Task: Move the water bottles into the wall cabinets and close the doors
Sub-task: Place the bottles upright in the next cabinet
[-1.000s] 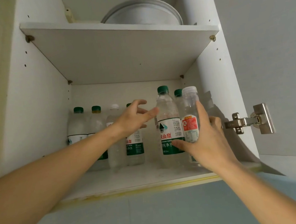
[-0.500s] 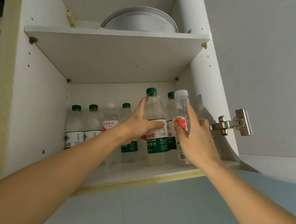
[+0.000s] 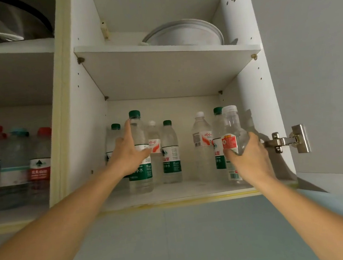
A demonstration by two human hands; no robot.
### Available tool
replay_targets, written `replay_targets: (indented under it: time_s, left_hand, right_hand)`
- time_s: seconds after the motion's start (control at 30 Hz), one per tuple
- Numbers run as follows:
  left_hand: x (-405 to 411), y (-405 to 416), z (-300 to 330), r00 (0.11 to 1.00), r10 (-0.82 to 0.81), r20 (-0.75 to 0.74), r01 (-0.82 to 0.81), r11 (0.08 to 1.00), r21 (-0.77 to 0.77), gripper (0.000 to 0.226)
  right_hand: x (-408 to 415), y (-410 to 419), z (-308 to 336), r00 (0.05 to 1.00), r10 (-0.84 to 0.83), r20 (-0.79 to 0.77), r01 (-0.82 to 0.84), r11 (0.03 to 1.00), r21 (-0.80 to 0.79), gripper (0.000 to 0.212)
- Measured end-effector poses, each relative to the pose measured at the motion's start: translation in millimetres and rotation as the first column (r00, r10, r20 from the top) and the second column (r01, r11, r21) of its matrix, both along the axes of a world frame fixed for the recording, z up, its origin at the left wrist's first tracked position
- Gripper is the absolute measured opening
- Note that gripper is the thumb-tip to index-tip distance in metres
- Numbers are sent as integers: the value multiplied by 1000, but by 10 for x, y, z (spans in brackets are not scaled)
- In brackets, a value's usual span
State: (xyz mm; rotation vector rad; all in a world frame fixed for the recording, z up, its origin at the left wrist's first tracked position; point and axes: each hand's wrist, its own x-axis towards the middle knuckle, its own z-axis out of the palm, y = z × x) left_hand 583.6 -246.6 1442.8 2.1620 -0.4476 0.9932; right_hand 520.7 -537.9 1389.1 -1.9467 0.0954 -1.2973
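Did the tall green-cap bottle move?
Yes. The left hand slid the tall green-cap bottle leftward, away from the hinge-side cabinet wall.

Seven clear water bottles stand upright on the lower shelf of the open wall cabinet point(image 3: 254, 100): at left a tall green-capped bottle point(image 3: 139, 152) in front, a second green-capped bottle point(image 3: 115, 135) behind it, a white-capped bottle point(image 3: 154, 140) with a red-and-white label, and a green-capped bottle point(image 3: 170, 151) with a green label. At right stand a white-capped bottle point(image 3: 202, 139), a green-capped bottle point(image 3: 218, 139), and, foremost, a white-capped bottle point(image 3: 231, 142) with a red label. The cabinet door point(image 3: 317, 72) is swung open at right.
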Motion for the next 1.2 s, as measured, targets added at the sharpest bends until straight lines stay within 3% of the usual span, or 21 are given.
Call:
replay_targets:
  time_s: [0.27,0.33,0.4,0.43,0.5,0.57,0.67,0.77,0.9,0.97,1.03,1.13,1.2]
  left_hand:
    - [-64,31,-105,969,245,41,-245,969,0,105]
    - [-117,-4,-127,894,423,149,-432,901,35,103]
    - [-174,-113,-134,827,440,350,-485,873,48,97]
    - [-190,-196,-127,830,347,436,-404,914,43,92]
    - [-229,-404,-81,899,11,438,-25,999,26,80]
    - [-282,-595,-3,926,-322,198,331,943,-17,83]
    - [-317,-783,73,814,-563,-142,552,827,-112,105]
    - [-234,-906,93,734,-642,-223,619,767,-170,116]
    - [-101,-980,91,689,-694,-209,671,720,-179,101]
    - [-59,-947,96,710,-675,-198,660,737,-147,103]
    - [-25,-908,109,769,-607,-199,607,791,-69,101]
    - [79,-880,140,846,-483,-224,497,868,4,86]
    - [171,-889,158,872,-415,-260,439,898,37,76]
  right_hand:
    - [-141,127,34,989,111,-95,-113,993,-20,62]
    - [-150,163,54,979,165,-119,-168,986,-16,64]
    - [-152,203,64,969,197,-152,-203,979,-22,70]
    - [-151,225,67,964,206,-169,-214,976,-31,74]
    - [-157,280,78,953,233,-192,-247,968,-48,75]
    - [-158,326,90,936,287,-205,-304,951,-55,60]
    - [-161,393,101,900,378,-219,-402,912,-78,28]
    - [-149,424,121,867,442,-233,-473,875,-103,30]
    - [-204,313,177,829,451,-332,-525,832,-181,30]
    - [-229,190,214,853,409,-324,-481,857,-183,40]
    - [-179,44,272,912,308,-269,-362,915,-180,77]
    - [-47,-111,337,970,104,-219,-149,968,-203,81]
    - [69,-168,366,961,32,-276,-89,976,-197,98]
